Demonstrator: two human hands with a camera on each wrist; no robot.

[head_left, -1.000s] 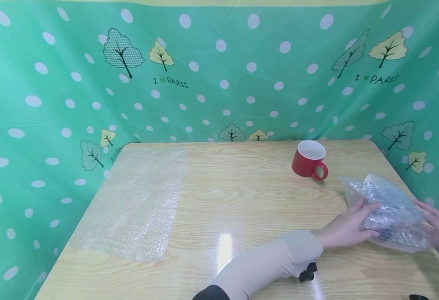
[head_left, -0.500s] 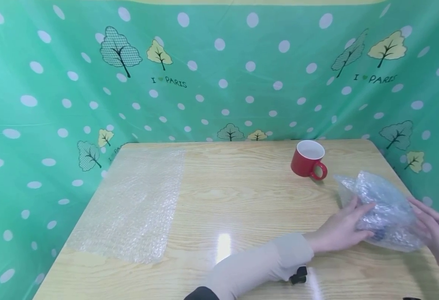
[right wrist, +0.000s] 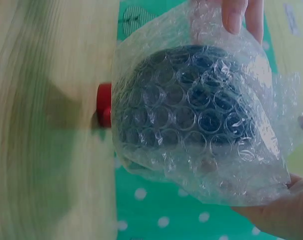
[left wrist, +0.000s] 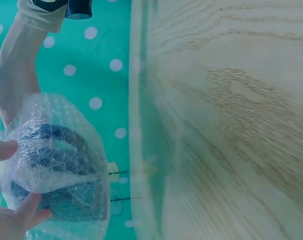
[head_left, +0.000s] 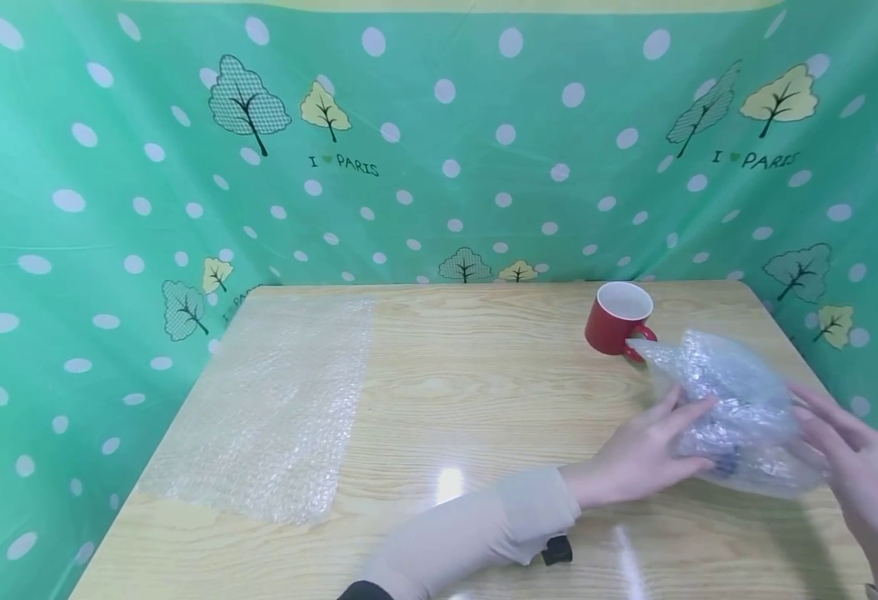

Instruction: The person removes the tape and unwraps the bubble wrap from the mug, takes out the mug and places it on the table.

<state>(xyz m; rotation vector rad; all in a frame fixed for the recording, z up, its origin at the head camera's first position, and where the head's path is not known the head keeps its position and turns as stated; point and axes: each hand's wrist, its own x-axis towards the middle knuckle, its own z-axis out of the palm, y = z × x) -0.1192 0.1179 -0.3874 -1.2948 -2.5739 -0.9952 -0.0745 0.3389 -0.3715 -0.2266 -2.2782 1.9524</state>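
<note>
A dark blue mug point(left wrist: 74, 200) shows through a loose wrapping of bubble wrap point(head_left: 739, 392); its handle is visible in the left wrist view. My left hand point(head_left: 645, 454) grips the wrapped mug from the left, fingers and thumb spread across the plastic. From the right, my right hand point(head_left: 855, 458) holds the other side, its fingertips partly behind the film. The bundle is held above the table at the right, with its shadow below. In the right wrist view the mug's rounded dark side point(right wrist: 191, 95) lies under large clear bubbles.
A red mug point(head_left: 607, 329) with a white inside stands upright at the back right; a corner of the wrap overlaps its handle in the head view. A flat sheet of bubble wrap point(head_left: 266, 408) lies on the left of the wooden table point(head_left: 446, 375). A green dotted curtain point(head_left: 409, 167) hangs behind.
Both hands have carried the wrapped mug leftward and slightly toward the back, nearer the red mug. The red mug and the flat sheet have stayed in place.
</note>
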